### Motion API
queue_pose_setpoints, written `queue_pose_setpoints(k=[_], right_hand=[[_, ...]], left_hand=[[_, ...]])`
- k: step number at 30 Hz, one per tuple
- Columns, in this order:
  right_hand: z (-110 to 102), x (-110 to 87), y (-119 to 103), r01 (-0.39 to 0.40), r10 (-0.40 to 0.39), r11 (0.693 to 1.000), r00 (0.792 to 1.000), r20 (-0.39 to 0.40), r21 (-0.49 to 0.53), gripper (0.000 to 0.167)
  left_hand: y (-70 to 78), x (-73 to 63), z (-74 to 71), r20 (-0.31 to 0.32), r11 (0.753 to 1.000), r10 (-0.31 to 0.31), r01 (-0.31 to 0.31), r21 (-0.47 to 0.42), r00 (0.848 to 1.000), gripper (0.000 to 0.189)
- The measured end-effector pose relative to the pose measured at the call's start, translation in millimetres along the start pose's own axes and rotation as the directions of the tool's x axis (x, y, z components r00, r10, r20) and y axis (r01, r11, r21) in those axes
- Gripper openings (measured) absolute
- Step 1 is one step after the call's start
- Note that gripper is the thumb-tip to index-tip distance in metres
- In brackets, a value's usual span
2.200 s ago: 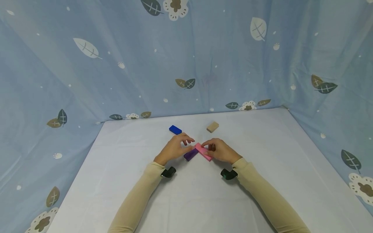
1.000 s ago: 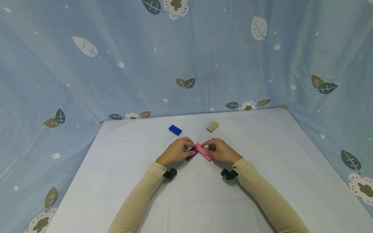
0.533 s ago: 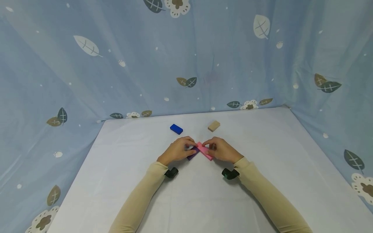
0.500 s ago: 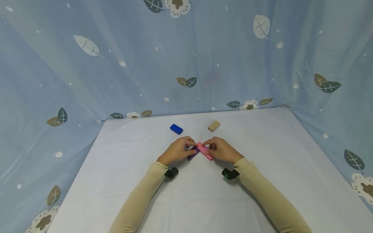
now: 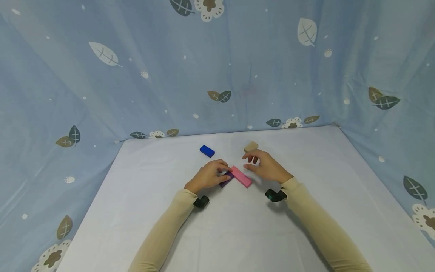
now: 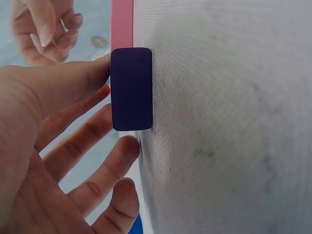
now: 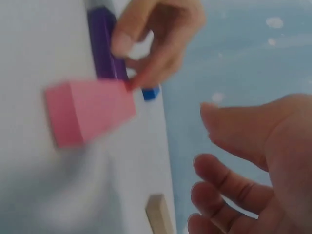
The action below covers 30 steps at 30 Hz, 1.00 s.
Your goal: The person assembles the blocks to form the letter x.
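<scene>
Left hand (image 5: 209, 175) holds the purple rectangular block (image 7: 101, 46) against the pink rectangular block (image 5: 242, 176) on the white tabletop (image 5: 221, 230), likely steadying their corner, while the right hand (image 5: 267, 165) hovers nearby, empty and loosely spread.

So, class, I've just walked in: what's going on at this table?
A person is handling small blocks. The left hand pinches the purple block, which meets the pink block at an angle. The right hand holds nothing and hovers near the pink block. The blue block and the wooden block lie farther back.
</scene>
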State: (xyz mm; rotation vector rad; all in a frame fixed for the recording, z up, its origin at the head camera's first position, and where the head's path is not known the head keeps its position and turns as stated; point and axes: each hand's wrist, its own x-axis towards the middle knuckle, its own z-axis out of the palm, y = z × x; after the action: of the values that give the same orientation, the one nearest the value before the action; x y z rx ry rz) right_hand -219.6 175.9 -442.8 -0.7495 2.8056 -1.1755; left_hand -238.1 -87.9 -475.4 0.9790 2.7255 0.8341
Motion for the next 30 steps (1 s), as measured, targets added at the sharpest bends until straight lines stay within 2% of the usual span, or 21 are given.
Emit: queue_pose_setpoints(k=[8,18,30], right_hand=[[-25,6.9,12,0.006,-0.006,1.000,0.999,-0.032,-0.029,0.027],[-52,18.2,28,-0.041,0.042,0.998,0.999,0.001,-0.056,0.042],[-65,30.2,53,-0.047,0.049,0.998,0.998,0.037,-0.031,0.047]], left_hand=[[3.9,-1.4,-1.6,0.011,1.000,-0.023,0.023,-0.013,1.000,0.029],[1.0,0.4,1.1,0.017,1.000,-0.008,0.008,0.007,1.000,0.030],[0.9,-1.9,-0.7,0.015,1.000,-0.008,0.008,0.009,1.000,0.030]])
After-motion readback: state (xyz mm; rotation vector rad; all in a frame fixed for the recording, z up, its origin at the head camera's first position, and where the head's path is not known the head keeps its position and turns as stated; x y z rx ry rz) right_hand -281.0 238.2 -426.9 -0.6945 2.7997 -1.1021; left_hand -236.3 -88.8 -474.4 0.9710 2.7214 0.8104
